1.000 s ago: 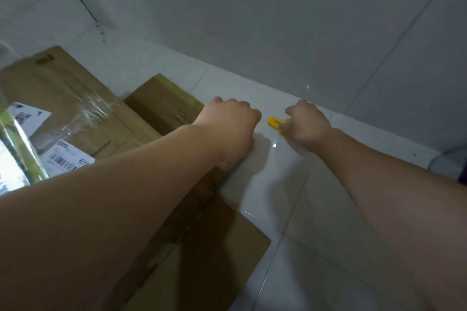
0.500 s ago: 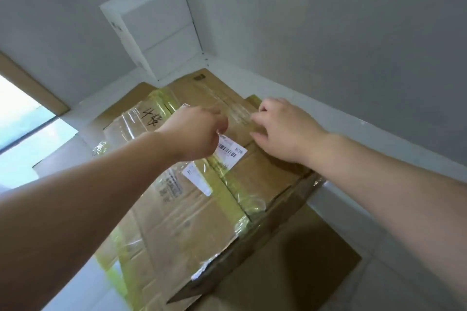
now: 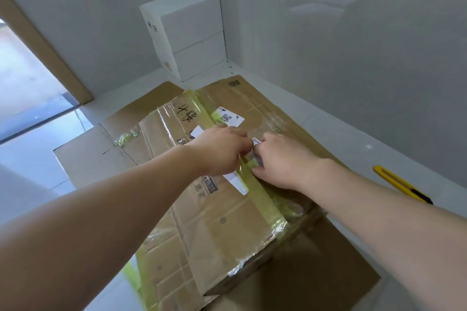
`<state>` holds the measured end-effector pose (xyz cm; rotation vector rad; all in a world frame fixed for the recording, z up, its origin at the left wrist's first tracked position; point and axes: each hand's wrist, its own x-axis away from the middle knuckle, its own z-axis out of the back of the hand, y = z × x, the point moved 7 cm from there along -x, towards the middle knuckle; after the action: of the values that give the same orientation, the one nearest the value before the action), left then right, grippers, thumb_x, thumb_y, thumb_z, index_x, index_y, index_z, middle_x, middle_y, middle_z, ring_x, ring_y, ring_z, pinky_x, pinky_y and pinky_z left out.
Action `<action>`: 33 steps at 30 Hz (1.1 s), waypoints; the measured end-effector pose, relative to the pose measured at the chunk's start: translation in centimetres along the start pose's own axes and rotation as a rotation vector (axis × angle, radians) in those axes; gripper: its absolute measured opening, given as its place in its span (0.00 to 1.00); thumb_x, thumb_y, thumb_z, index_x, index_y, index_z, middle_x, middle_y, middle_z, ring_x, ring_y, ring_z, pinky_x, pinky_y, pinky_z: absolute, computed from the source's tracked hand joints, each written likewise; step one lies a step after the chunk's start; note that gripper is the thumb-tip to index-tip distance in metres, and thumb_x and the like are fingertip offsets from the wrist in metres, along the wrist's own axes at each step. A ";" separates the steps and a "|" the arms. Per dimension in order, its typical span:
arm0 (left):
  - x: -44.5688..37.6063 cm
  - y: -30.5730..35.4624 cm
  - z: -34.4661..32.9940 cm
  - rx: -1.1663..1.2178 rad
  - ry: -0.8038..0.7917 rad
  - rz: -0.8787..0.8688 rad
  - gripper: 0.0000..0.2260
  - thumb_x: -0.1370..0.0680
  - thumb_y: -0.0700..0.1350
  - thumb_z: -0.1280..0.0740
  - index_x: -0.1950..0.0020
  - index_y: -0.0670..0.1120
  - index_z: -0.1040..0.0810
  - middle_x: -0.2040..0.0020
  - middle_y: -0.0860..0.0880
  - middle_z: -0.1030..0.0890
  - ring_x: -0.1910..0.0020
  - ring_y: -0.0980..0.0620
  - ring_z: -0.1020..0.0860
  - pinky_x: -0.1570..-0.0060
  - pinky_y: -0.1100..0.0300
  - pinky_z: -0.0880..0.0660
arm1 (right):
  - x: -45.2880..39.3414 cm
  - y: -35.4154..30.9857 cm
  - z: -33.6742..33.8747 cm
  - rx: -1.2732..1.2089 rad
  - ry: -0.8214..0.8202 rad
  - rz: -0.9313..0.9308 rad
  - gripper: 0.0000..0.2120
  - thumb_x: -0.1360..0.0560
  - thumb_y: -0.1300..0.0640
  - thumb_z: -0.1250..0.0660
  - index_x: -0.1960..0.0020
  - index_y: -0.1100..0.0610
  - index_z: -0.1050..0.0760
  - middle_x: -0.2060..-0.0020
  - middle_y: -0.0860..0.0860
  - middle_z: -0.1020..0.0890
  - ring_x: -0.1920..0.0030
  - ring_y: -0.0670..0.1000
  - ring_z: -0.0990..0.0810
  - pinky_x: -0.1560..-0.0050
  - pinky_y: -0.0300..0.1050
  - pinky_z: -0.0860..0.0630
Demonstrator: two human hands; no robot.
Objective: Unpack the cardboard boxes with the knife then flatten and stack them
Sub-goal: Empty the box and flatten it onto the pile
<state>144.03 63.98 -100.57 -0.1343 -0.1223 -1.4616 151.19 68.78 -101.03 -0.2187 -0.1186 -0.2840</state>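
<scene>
A brown cardboard box (image 3: 222,235) wrapped in clear film lies on flattened cardboard sheets (image 3: 101,156) on the white floor. A yellow-green tape strip (image 3: 267,204) runs along its top. My left hand (image 3: 219,151) and my right hand (image 3: 283,159) meet over that strip near the box's middle. Both have their fingers curled, pinching at the tape beside a small white label (image 3: 255,141). The fingertips hide the exact spot. The yellow utility knife (image 3: 401,184) lies on the floor to the right, apart from both hands.
Two white boxes (image 3: 192,33) are stacked in the far corner against the wall. A doorway with a wooden frame (image 3: 50,63) opens at the left. The right wall (image 3: 366,58) runs close beside the cardboard and the knife.
A second ago my right hand was at the knife on the floor. It has left the knife, and both hands have moved onto the taped box and closed together over the tape.
</scene>
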 end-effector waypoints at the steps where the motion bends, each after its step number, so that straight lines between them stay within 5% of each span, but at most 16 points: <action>1: -0.1 -0.1 0.1 0.000 0.004 0.007 0.11 0.28 0.37 0.43 0.52 0.50 0.27 0.53 0.51 0.24 0.50 0.47 0.27 0.42 0.54 0.34 | 0.0 -0.1 0.1 0.012 -0.006 -0.002 0.08 0.25 0.48 0.36 0.54 0.51 0.32 0.55 0.51 0.35 0.45 0.57 0.27 0.56 0.42 0.38; 5: 0.1 -0.9 0.9 0.032 0.087 0.071 0.06 0.27 0.39 0.44 0.58 0.49 0.31 0.63 0.50 0.24 0.57 0.45 0.27 0.54 0.57 0.36 | 0.0 -0.1 0.2 0.046 -0.004 -0.012 0.09 0.27 0.51 0.35 0.50 0.53 0.30 0.55 0.52 0.36 0.46 0.57 0.27 0.59 0.43 0.38; 8: 0.4 -0.7 1.9 0.026 0.127 0.077 0.06 0.26 0.42 0.44 0.61 0.50 0.34 0.66 0.51 0.28 0.62 0.46 0.30 0.59 0.55 0.33 | -0.2 -0.3 0.4 0.101 -0.014 -0.017 0.18 0.27 0.49 0.34 0.40 0.55 0.30 0.47 0.55 0.31 0.44 0.58 0.27 0.58 0.44 0.38; 11: 0.4 -1.1 3.3 -0.014 0.139 0.184 0.10 0.25 0.45 0.46 0.67 0.50 0.39 0.69 0.52 0.30 0.67 0.49 0.32 0.67 0.57 0.40 | -0.5 -1.1 1.8 0.131 0.018 0.009 0.24 0.30 0.45 0.32 0.38 0.54 0.29 0.46 0.55 0.30 0.45 0.58 0.27 0.56 0.45 0.35; 17: -0.2 -2.3 6.5 -0.157 -0.094 0.489 0.08 0.26 0.46 0.44 0.61 0.48 0.26 0.64 0.52 0.24 0.66 0.52 0.27 0.71 0.60 0.36 | 0.3 -1.7 7.4 0.171 0.186 0.061 0.15 0.30 0.57 0.36 0.43 0.54 0.29 0.52 0.53 0.31 0.53 0.56 0.28 0.61 0.46 0.35; 20: 0.8 -3.0 7.6 -0.211 -0.160 0.599 0.08 0.28 0.45 0.41 0.54 0.48 0.24 0.59 0.52 0.23 0.63 0.52 0.25 0.70 0.60 0.35 | 1.0 -1.3 9.9 0.265 0.288 0.084 0.07 0.29 0.64 0.41 0.54 0.55 0.34 0.54 0.54 0.31 0.56 0.57 0.27 0.63 0.47 0.38; 23: 2.1 -3.6 8.2 -0.304 -0.201 0.675 0.05 0.28 0.43 0.40 0.57 0.49 0.25 0.61 0.52 0.23 0.65 0.53 0.25 0.71 0.60 0.36 | 1.6 0.1 10.9 0.363 0.338 0.094 0.07 0.27 0.66 0.43 0.55 0.56 0.30 0.50 0.55 0.30 0.52 0.58 0.26 0.62 0.48 0.35; 25: 3.0 -3.9 8.2 -0.357 -0.277 0.703 0.06 0.27 0.43 0.41 0.55 0.49 0.25 0.59 0.52 0.24 0.62 0.52 0.24 0.66 0.60 0.30 | 1.8 1.5 10.8 0.446 0.344 0.093 0.11 0.25 0.66 0.45 0.50 0.59 0.25 0.41 0.58 0.28 0.41 0.60 0.28 0.50 0.51 0.29; 28: 4.8 -4.9 7.1 -0.380 -0.435 0.746 0.07 0.26 0.45 0.40 0.49 0.50 0.26 0.54 0.51 0.24 0.52 0.48 0.23 0.48 0.53 0.25 | 1.6 3.8 10.8 0.577 0.316 0.036 0.17 0.24 0.65 0.48 0.42 0.61 0.24 0.30 0.62 0.34 0.28 0.62 0.40 0.28 0.56 0.42; 33: 8.1 -7.4 3.7 -0.271 -0.660 0.798 0.17 0.26 0.47 0.39 0.37 0.47 0.27 0.43 0.46 0.24 0.44 0.42 0.24 0.40 0.46 0.28 | 1.3 6.6 10.1 0.665 0.300 -0.082 0.24 0.23 0.63 0.52 0.30 0.58 0.32 0.24 0.66 0.49 0.24 0.64 0.53 0.26 0.59 0.55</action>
<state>137.54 55.88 -95.47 -0.7948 -0.3596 -0.5859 153.50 76.96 -92.35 0.4896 0.0790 -0.3406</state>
